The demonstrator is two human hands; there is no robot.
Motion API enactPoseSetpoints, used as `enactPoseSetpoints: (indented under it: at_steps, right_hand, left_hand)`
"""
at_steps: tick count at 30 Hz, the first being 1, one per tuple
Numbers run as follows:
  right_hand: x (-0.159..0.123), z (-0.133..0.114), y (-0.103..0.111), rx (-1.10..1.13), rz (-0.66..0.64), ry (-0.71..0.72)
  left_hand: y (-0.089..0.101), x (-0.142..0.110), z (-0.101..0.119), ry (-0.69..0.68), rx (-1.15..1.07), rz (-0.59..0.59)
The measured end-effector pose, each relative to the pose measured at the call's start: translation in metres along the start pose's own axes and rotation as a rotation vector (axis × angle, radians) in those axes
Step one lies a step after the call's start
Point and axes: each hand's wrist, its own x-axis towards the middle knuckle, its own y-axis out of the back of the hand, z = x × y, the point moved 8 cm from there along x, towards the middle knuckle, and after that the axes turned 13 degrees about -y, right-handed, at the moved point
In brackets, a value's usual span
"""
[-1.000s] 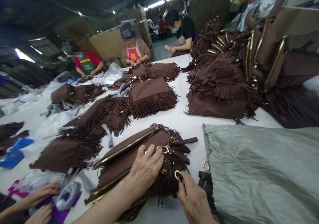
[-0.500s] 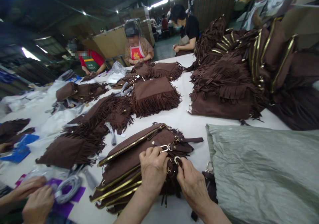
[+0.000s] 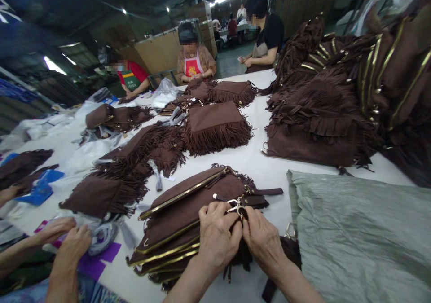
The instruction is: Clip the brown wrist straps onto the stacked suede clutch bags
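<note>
My left hand is closed on a metal snap hook on a dark brown strap. Pinched in the fingers of my right hand is a gold ring, which meets the hook. Whether the two are linked is unclear. Both hands are over the right end of a stack of brown fringed bags with gold zippers. A loose strap end sticks out beyond them. My fingers partly hide the hardware and the fringe below.
A grey-green plastic sheet lies at the right. Behind it rises a large heap of fringed bags. More bags cover the table's middle. At lower left, a co-worker's hands are beside a wrapped grey coil. Several people stand across the table.
My right hand has brought the ring left, up to the snap hook, so both hands are now close together. The view has shifted slightly. The co-worker's hands have moved nearer the coil.
</note>
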Motion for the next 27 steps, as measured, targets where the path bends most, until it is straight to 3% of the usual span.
enactPoseSetpoints:
  at_steps: [10,18,27]
  right_hand:
    - [-0.007,0.004,-0.003,-0.048,0.064,0.106]
    - [-0.013,0.007,-0.003,-0.032,0.096,0.068]
    - [-0.024,0.009,-0.004,0.035,0.033,0.015]
  left_hand:
    - [-0.003,-0.001,0.001,0.032,-0.001,0.035]
    - [-0.005,-0.002,-0.001,0.026,0.017,0.028]
    - [-0.003,0.000,0.001,0.016,0.028,0.037]
